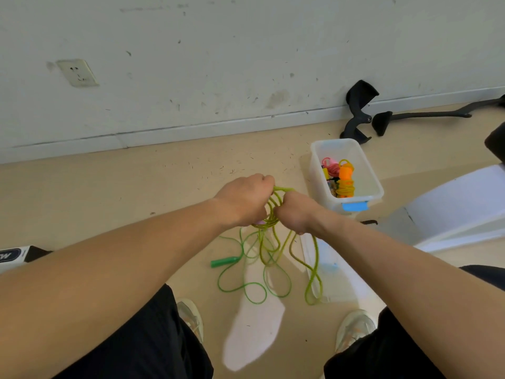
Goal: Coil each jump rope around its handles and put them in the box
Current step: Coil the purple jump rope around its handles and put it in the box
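Head view: the coiling looks about half done. Both hands meet above the floor with a yellow rope (270, 217) between them. The left hand (243, 201) is clenched round a bundle of turns. A pale pink tip shows under it, perhaps a handle, but I cannot tell. The right hand (297, 212), just beside it, is also fisted and pinches a strand that feeds the bundle.

Below the grip the rest of the rope hangs in loose loops to the floor, mixed with a green rope whose handle (225, 261) lies down and left of the hands. Beyond and right of the grip stands the box (366, 170), near but apart, with an orange rope (345, 181) and a pink rope (330, 165) coiled inside.

Next, I judge, the right hand must draw up slack and lay more turns without snagging the green loops.
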{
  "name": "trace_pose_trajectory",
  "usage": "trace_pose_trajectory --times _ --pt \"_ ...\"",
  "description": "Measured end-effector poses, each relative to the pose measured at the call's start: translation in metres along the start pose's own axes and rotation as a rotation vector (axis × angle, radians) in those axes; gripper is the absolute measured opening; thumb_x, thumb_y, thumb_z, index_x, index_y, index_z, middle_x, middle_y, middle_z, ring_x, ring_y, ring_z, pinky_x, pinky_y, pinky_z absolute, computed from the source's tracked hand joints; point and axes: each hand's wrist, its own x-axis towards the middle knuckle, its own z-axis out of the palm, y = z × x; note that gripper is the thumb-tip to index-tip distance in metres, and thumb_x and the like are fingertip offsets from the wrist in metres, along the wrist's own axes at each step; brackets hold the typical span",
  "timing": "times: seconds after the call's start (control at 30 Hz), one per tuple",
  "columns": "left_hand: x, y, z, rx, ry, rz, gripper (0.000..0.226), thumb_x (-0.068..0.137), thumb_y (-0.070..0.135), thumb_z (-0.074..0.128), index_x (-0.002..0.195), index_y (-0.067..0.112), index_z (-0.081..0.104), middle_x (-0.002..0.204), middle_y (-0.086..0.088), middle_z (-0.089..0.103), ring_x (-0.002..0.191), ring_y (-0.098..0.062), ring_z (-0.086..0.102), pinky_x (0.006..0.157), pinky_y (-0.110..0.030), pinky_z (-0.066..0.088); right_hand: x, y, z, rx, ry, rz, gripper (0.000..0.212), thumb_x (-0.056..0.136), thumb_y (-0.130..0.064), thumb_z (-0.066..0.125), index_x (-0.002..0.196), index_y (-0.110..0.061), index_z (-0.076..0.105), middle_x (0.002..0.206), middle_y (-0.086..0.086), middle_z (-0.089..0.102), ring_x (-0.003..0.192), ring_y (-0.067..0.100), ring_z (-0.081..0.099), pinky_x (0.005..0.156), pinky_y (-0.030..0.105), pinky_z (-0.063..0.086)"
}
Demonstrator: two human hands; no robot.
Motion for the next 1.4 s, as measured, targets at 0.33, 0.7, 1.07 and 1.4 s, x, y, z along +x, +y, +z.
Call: trace_pose_trajectory --times 0.33,0.7,1.07,1.4 --pt "-0.001 -0.055 0.001 0.177 -0.052 -0.219 0.026 0.087 0.002 0.064 0.106 0.005 0.047 0.075 -0.003 0.048 0.051 -0.017 0.047 0.046 -0.034 0.039 -0.005 0.013 -0.019 -0.237 0.054 -0.129 0.046 0.102 -0.038 0.049 0.079 -0.005 0.07 0.069 0.005 0.061 0.074 0.025 0.059 0.064 0.03 0.042" --pt "0.001 -0.082 -0.019 0.059 0.028 -0.359 0.013 0.085 0.004 0.057 0.088 0.011 0.046 0.08 -0.007 0.063 0.053 -0.023 0.065 0.052 -0.031 0.045 -0.018 0.065 -0.047 -0.364 -0.237 0.167 0.048 0.103 -0.037 0.046 0.073 -0.009 0.07 0.062 0.005 0.059 0.054 0.021 0.056 0.058 0.028 0.052" --pt "-0.003 -0.026 -0.014 -0.123 0.028 -0.024 0.02 0.077 0.01 0.061 0.091 0.02 0.051 0.091 0.005 0.049 0.077 -0.017 0.058 0.06 -0.033 0.047 -0.007 0.023 -0.014 -0.43 0.084 -0.083 0.032 0.094 -0.029 0.051 0.119 -0.01 0.047 0.126 0.012 0.051 0.108 0.033 0.054 0.08 0.037 0.043" --pt "-0.001 -0.029 -0.028 -0.285 0.144 -0.049 0.032 0.077 0.012 0.064 0.107 0.021 0.057 0.087 0.009 0.056 0.085 -0.018 0.058 0.064 -0.031 0.046 0.006 0.011 -0.022 -0.201 0.427 -0.001 0.06 0.089 -0.059 0.06 0.113 -0.005 0.05 0.109 0.012 0.061 0.1 0.033 0.061 0.071 0.036 0.043"
